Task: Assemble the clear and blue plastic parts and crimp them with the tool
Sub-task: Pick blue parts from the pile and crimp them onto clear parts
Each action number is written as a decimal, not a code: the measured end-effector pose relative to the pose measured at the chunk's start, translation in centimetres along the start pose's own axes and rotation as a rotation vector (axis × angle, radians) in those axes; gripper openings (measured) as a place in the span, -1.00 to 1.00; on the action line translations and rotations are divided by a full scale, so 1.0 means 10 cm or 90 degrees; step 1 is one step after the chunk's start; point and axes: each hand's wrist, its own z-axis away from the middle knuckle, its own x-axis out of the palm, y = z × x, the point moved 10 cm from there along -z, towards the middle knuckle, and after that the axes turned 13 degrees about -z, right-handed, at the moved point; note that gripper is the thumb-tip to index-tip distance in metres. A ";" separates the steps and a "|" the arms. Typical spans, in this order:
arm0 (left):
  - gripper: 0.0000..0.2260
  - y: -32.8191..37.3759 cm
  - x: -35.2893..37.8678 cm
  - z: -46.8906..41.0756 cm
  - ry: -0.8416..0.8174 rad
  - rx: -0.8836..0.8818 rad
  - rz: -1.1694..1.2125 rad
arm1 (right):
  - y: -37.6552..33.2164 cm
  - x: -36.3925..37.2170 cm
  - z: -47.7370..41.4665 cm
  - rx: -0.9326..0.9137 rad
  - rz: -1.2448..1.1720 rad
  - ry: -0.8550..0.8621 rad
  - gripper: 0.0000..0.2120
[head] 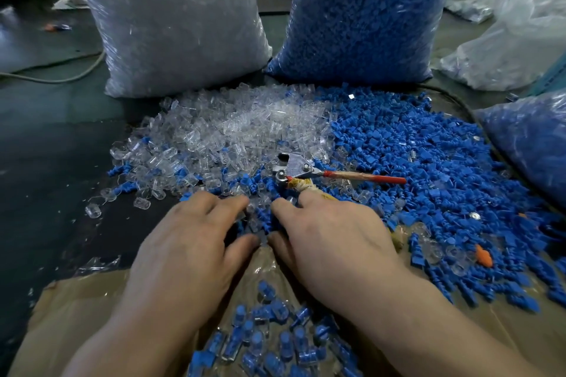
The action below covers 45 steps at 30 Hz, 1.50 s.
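Head view: both hands in the mixed parts by the tool

We see the left hand [190, 242] and right hand [333, 242] palm-down, side by side, at the near edge of the loose parts on the dark counter [61, 144]. Their fingertips nearly meet over a mix of clear and blue pieces. The left fingers [235, 202] are gently curved, with the thumb held apart from them. We cannot tell whether they pinch a piece. The right hand lies over the tool's cloth-wrapped handle [301, 186], which shows again past the hand's outer edge. We cannot tell if the right fingers close on it.

The tool [294, 167] lies just beyond the hands, its metal head on the seam between the two piles and its red handle [367, 177] pointing right. The clear parts [232, 131] spread to the left and the blue parts [428, 156] to the right. Behind them stand a clear bag [171, 18], labelled SJ 017, and a blue bag [367, 9], side by side. Assembled pieces [275, 343], blue inside clear, lie between our forearms on brown paper [76, 309]. One orange piece [484, 255] sits among the blue parts on the right.
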 end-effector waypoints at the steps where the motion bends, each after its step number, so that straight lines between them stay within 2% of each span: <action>1: -0.50 0.03 -0.01 0.00 0.006 0.014 0.025 | 0.00 0.01 -0.01 -0.001 -0.009 -0.004 -0.86; 5: -0.69 0.07 -0.02 0.01 0.032 0.031 0.099 | 0.01 -0.02 -0.03 0.014 -0.044 -0.008 -0.94; 7: -0.74 0.05 -0.04 0.01 0.057 0.025 0.121 | 0.02 -0.04 -0.03 0.019 -0.058 0.002 -0.84; 9: -0.79 0.02 -0.06 0.02 0.076 0.016 0.146 | 0.03 -0.05 -0.03 0.024 -0.087 0.004 -0.82; 18: -0.88 -0.04 -0.05 0.05 0.095 -0.013 0.221 | 0.05 -0.09 0.00 0.014 -0.133 0.032 -0.82; 23: -0.96 -0.15 -0.10 0.08 0.142 -0.069 0.317 | 0.07 -0.16 0.02 -0.019 -0.185 0.094 -0.86; 26: -0.95 -0.22 -0.09 0.10 0.153 -0.104 0.380 | 0.13 -0.22 0.05 -0.032 -0.275 0.146 -0.89; 29: -0.87 -0.35 0.00 0.14 0.160 -0.182 0.539 | 0.25 -0.26 0.09 -0.014 -0.432 0.179 -0.92; 32: -0.84 -0.39 0.12 0.15 0.133 -0.215 0.664 | 0.31 -0.18 0.11 0.031 -0.601 0.136 -0.96; 35: -0.86 -0.36 0.17 0.14 0.104 -0.208 0.683 | 0.32 -0.11 0.09 0.063 -0.714 0.101 -0.92; 38: -0.91 -0.38 0.14 0.16 0.124 -0.219 0.637 | 0.34 -0.14 0.08 0.063 -0.640 0.132 -0.96; 41: -0.88 -0.39 0.06 0.20 0.142 -0.222 0.532 | 0.33 -0.14 0.08 0.057 -0.583 0.145 -0.83; 45: -0.89 -0.25 0.00 0.21 0.109 -0.174 0.432 | 0.08 -0.15 0.06 -0.046 -0.361 0.114 -0.89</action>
